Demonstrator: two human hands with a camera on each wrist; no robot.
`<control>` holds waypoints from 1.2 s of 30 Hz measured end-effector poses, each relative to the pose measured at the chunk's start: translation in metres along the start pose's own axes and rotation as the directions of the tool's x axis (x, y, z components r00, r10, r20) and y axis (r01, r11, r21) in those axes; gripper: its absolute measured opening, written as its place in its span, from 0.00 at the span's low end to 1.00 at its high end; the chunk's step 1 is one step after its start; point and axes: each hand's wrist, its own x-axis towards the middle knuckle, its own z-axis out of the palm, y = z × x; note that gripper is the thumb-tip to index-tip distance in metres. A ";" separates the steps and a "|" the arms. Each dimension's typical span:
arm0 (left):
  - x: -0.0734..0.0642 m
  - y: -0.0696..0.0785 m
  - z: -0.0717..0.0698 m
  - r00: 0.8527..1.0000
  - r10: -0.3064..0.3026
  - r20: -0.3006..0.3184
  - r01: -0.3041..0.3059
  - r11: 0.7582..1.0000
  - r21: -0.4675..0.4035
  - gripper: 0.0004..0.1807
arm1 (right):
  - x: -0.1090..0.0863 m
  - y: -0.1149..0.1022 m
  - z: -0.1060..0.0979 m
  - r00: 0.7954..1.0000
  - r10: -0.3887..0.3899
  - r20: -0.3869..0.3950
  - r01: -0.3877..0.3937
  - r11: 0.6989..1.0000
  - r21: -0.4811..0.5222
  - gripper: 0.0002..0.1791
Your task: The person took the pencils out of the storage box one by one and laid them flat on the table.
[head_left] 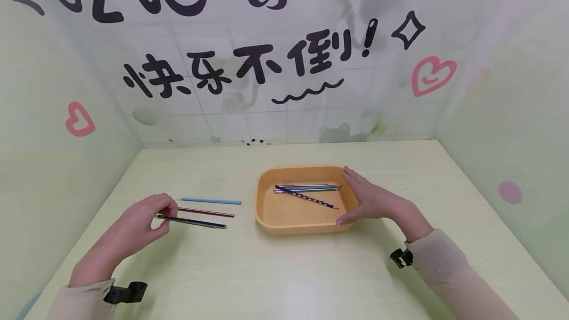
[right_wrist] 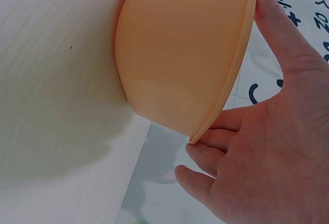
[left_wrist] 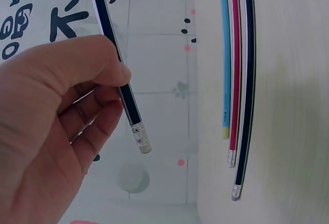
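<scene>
My left hand (head_left: 144, 219) pinches a dark blue striped pencil (left_wrist: 134, 112) between thumb and fingers, its silver-banded eraser end pointing down in the left wrist view. Beyond it on the table lie a light blue pencil (left_wrist: 225, 59), a red pencil (left_wrist: 236, 70) and another dark blue pencil (left_wrist: 249, 64), side by side. My right hand (head_left: 380, 202) holds the right end of an orange box (head_left: 298, 230), thumb at the near corner and fingers at the far one. Inside the box, a purple pencil with notches (head_left: 311, 199) lies slantwise by several blue-and-silver pencils (head_left: 311, 188).
The pale wooden table (head_left: 266, 275) ends against a back wall (head_left: 249, 117) with black lettering and drawings. Side walls stand to the left (head_left: 44, 186) and right (head_left: 511, 137). Each wrist carries a small black camera mount.
</scene>
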 end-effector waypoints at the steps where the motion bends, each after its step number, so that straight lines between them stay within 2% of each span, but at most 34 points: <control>1: -0.002 -0.002 0.001 1.000 -0.005 0.006 0.005 1.000 0.001 0.24 | 0.000 0.000 0.000 1.000 0.000 0.000 0.000 1.000 0.000 0.73; 8: -0.011 -0.015 0.007 0.996 -0.050 0.076 0.047 0.998 0.035 0.24 | 0.000 -0.001 0.000 1.000 0.006 -0.002 -0.006 1.000 -0.009 0.71; 13: -0.017 -0.024 0.014 0.982 -0.114 0.150 0.109 0.993 0.040 0.22 | 0.000 -0.002 -0.001 1.000 0.011 0.004 -0.011 1.000 -0.010 0.72; 20: -0.022 -0.035 0.020 0.975 -0.133 0.180 0.132 0.991 0.016 0.22 | 0.001 -0.002 0.000 1.000 0.017 0.008 -0.017 1.000 -0.005 0.73; 24: -0.020 -0.042 0.025 0.956 -0.169 0.238 0.169 0.985 0.022 0.20 | 0.001 0.000 0.000 1.000 0.014 0.007 -0.014 1.000 -0.006 0.73; 31: -0.019 -0.048 0.035 0.909 -0.210 0.359 0.206 0.977 0.050 0.20 | 0.002 0.002 0.001 1.000 0.010 0.006 -0.010 1.000 -0.009 0.73; 36: -0.018 -0.049 0.041 0.897 -0.222 0.382 0.205 0.975 0.085 0.21 | 0.002 0.002 0.000 1.000 0.002 0.003 -0.002 1.000 -0.008 0.73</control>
